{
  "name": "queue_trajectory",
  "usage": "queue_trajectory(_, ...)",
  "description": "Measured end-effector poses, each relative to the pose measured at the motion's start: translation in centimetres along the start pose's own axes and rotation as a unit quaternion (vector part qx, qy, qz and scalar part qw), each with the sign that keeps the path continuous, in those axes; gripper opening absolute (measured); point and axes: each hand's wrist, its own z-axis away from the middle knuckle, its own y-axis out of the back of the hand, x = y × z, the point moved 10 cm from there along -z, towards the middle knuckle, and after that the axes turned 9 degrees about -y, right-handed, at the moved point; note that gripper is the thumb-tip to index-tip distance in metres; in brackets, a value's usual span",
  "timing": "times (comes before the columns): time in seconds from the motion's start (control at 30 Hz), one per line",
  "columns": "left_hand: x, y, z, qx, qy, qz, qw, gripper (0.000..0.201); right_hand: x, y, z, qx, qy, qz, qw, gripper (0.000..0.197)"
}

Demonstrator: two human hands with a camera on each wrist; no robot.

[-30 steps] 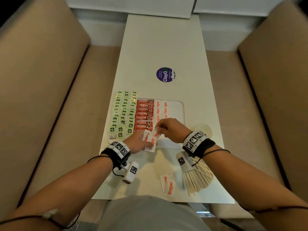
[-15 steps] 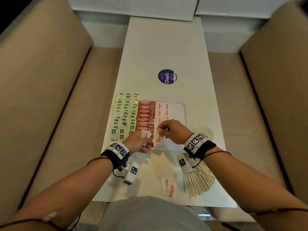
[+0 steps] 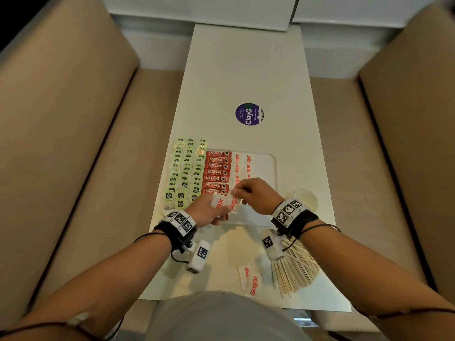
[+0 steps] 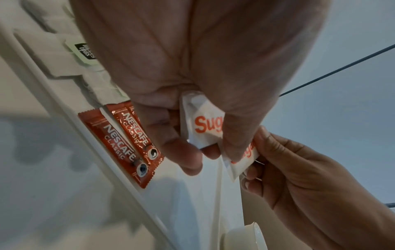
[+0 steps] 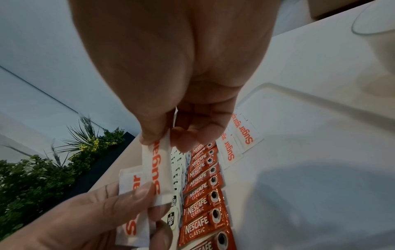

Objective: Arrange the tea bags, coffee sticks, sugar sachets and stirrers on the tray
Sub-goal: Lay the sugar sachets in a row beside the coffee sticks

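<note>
Beige benches flank the white table [image 3: 246, 70]; at six o'clock on the tray [image 3: 272, 163], left hand [image 3: 204, 212] pinches spare sugar sachets [image 3: 218, 203]. Right hand [image 3: 258, 195] pinches one sachet [image 3: 234, 201], likely drawing it off to lay beside the coffee sticks [image 3: 218, 172].

I saw white sugar sachets [image 3: 236, 166] with orange-red lettering, red coffee sticks [image 3: 217, 172], pale green tea bags [image 3: 185, 171] with dark labels, probably black, and a purple round sticker [image 3: 249, 114].

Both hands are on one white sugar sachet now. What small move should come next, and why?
Probably the right hand draws the white paper sugar sachet out of the left hand and lays it in the white tray beside the sugar row: the left hand's thumb also pinches it and holds more sachets.
</note>
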Motion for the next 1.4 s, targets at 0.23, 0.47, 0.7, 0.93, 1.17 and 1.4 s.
queue_trajectory(0.23,0.0,0.5,-0.4,0.022,0.000,0.047,0.999,0.013,0.8,0.4,-0.6,0.007,-0.014,-0.010,1.000,0.024)
queue_trajectory(0.47,0.0,0.7,-0.4,0.028,0.000,0.082,0.996,0.020,2.2,-0.5,-0.9,-0.006,-0.035,0.000,0.999,0.032)
queue_trajectory(0.7,0.3,1.0,-0.4,0.036,0.006,0.084,0.996,0.017,1.8,-0.6,-1.2,-0.002,-0.022,0.004,1.000,0.025)
queue_trajectory(0.93,0.2,0.9,-0.4,0.037,0.009,0.072,0.997,0.015,2.0,0.0,-1.7,0.004,-0.030,0.005,1.000,0.026)
queue_trajectory(1.17,0.5,0.8,-0.5,0.050,0.008,0.071,0.996,0.017,1.7,0.0,-1.7,0.003,-0.017,0.005,1.000,0.024)
queue_trajectory(1.4,0.5,0.8,-0.5,0.041,0.012,0.068,0.997,0.014,2.8,0.4,-2.3,0.017,-0.040,0.017,0.999,0.028)
